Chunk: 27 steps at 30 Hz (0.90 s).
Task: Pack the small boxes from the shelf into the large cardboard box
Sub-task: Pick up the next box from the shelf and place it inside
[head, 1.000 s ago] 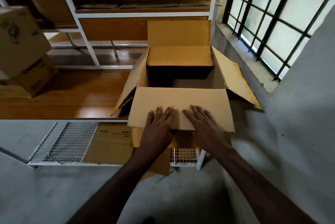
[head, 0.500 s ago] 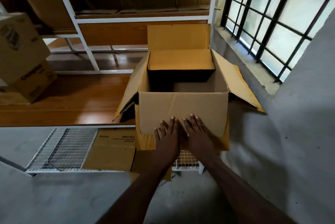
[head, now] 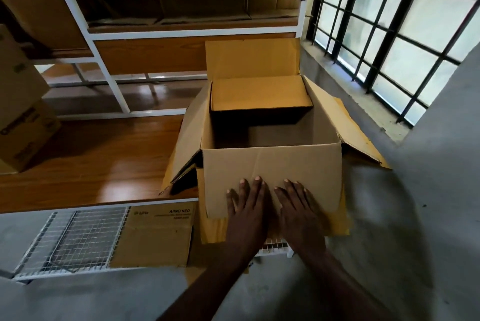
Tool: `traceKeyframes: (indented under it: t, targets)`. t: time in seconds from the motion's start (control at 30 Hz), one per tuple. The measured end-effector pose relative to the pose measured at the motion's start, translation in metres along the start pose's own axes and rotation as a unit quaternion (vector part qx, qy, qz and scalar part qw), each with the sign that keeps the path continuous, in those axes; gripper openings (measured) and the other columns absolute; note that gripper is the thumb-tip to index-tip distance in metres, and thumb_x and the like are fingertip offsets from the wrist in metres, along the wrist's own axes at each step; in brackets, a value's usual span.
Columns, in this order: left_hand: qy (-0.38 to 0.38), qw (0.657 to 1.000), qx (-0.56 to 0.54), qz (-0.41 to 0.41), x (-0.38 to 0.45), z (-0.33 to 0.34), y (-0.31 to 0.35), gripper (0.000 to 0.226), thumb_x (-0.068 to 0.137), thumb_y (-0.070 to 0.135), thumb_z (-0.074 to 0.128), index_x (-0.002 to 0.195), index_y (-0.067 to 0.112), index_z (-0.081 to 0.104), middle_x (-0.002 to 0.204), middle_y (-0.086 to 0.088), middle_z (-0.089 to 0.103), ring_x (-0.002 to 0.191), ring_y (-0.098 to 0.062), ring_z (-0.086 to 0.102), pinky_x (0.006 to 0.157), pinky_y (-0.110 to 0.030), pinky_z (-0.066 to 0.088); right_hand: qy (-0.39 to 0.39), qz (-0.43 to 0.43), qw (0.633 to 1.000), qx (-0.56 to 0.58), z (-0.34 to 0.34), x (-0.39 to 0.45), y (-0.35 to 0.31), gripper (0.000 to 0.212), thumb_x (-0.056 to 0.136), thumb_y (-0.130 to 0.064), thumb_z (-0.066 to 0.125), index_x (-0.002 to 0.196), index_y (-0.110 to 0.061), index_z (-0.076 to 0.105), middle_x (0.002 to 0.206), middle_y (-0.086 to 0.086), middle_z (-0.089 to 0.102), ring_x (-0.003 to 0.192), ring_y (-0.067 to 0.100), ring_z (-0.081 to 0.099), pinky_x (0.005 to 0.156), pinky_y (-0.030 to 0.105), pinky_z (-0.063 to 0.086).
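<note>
Large cardboard box (head: 259, 139) standing open at right end of wooden shelf board (head: 91, 159), near edge overhanging; all four flaps turned out. One small box (head: 261, 92) already inside, against far wall, top face level with rim; remainder of interior dark and apparently unfilled. More small boxes (head: 200, 1) lined up on upper tier of white shelf frame (head: 72, 11).

Left hand (head: 249, 206) and right hand (head: 296, 206) laid flat, side by side, on near flap (head: 272, 170), pressing it down against front wall. Grip of both: fingers straight and spread, nothing clasped.

Handling, judged: corrugated board stiff across panels but weak along creases; near flap likely to spring back once released. Carton apparently light with one item aboard, liable to slide on glossy board or tip at the overhang if pushed. Small boxes look light, rigid, dry-surfaced; best taken by opposite side faces, not by lid edges. Weight of contents cannot be told.

Printed cartons (head: 23, 123) stacked at left; flattened carton (head: 155, 235) on wire rack (head: 70, 240) below.
</note>
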<state>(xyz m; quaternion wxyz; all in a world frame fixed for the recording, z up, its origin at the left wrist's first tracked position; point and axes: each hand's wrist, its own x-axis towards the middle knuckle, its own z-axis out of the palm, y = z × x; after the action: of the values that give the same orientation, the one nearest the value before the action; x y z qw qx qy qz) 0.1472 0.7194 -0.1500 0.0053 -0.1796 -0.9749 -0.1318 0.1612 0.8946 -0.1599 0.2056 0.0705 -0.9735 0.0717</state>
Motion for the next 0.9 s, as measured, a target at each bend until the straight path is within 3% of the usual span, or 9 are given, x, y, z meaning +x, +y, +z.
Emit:
traceKeyframes:
  t: [0.1,0.17,0.23,0.33,0.43,0.57,0.77,0.9]
  targets:
    - [0.026,0.999,-0.007,0.02,0.006,-0.027,-0.009,0.109,0.104,0.056,0.058,0.171,0.025,-0.022,0.177,-0.002,-0.033,0.161,-0.032,-0.035,0.13,-0.061,-0.019,0.062,-0.001,0.998,0.026,-0.02,0.006,-0.006,0.048,0.099,-0.024,0.046,0.142,-0.012,0.066,0.148,0.012,0.063,0.14,0.031,0.057,0.117,0.054,0.044]
    - [0.038,0.999,-0.017,0.03,0.016,-0.05,-0.013,0.101,0.108,0.061,0.049,0.169,0.029,-0.023,0.176,-0.001,-0.031,0.162,-0.031,-0.034,0.127,-0.058,-0.023,0.087,0.01,0.993,0.077,-0.034,0.019,-0.012,0.037,0.099,-0.017,0.056,0.132,-0.01,0.072,0.136,0.012,0.07,0.128,0.031,0.066,0.11,0.05,0.052]
    - [0.046,0.998,-0.024,0.032,0.031,-0.073,-0.016,0.092,0.109,0.065,0.039,0.169,0.031,-0.022,0.175,0.002,-0.029,0.162,-0.028,-0.031,0.128,-0.057,-0.021,0.105,0.01,0.987,0.121,-0.046,0.039,-0.015,0.031,0.098,-0.014,0.063,0.127,-0.011,0.075,0.126,0.01,0.075,0.118,0.029,0.071,0.104,0.043,0.056]
    - [0.082,0.995,-0.035,0.038,0.061,-0.105,-0.024,0.085,0.11,0.061,0.038,0.172,0.032,-0.012,0.18,0.003,-0.019,0.164,-0.026,-0.026,0.134,-0.058,-0.009,0.133,-0.008,0.976,0.17,-0.067,0.083,-0.011,0.032,0.103,-0.018,0.051,0.121,-0.012,0.077,0.114,0.005,0.078,0.105,0.024,0.073,0.088,0.04,0.061]
    - [0.117,0.991,-0.049,0.031,0.098,-0.134,-0.033,0.084,0.111,0.058,0.044,0.174,0.035,-0.008,0.181,0.004,-0.016,0.165,-0.026,-0.026,0.134,-0.053,-0.011,0.143,-0.04,0.971,0.188,-0.081,0.134,0.003,0.028,0.098,0.0,0.058,0.119,-0.006,0.075,0.11,0.008,0.076,0.101,0.026,0.071,0.081,0.04,0.06]
    - [0.142,0.989,-0.043,0.022,0.16,-0.159,-0.049,0.09,0.108,0.052,0.056,0.174,0.035,-0.003,0.183,0.001,-0.008,0.167,-0.03,-0.015,0.135,-0.054,-0.006,0.104,-0.074,0.976,0.178,-0.088,0.205,0.037,0.036,0.095,0.01,0.06,0.126,-0.003,0.072,0.116,0.012,0.075,0.106,0.027,0.07,0.085,0.041,0.061]
    - [0.106,0.993,0.056,0.004,0.269,-0.15,-0.074,0.102,0.103,0.046,0.068,0.174,0.03,-0.003,0.183,-0.006,-0.003,0.168,-0.039,-0.007,0.132,-0.061,-0.001,0.046,-0.103,0.981,0.155,-0.055,0.302,0.096,0.038,0.103,-0.01,0.06,0.141,-0.014,0.062,0.141,0.007,0.065,0.133,0.024,0.057,0.101,0.046,0.058]
    - [0.047,0.989,0.138,-0.005,0.332,-0.131,-0.091,0.116,0.097,0.048,0.077,0.174,0.027,-0.006,0.183,-0.01,-0.003,0.166,-0.048,-0.005,0.13,-0.069,0.005,-0.073,-0.075,0.992,0.064,-0.017,0.355,0.128,0.076,0.099,-0.037,0.069,0.164,-0.025,0.032,0.17,0.013,0.03,0.158,0.036,0.025,0.123,0.055,0.032]
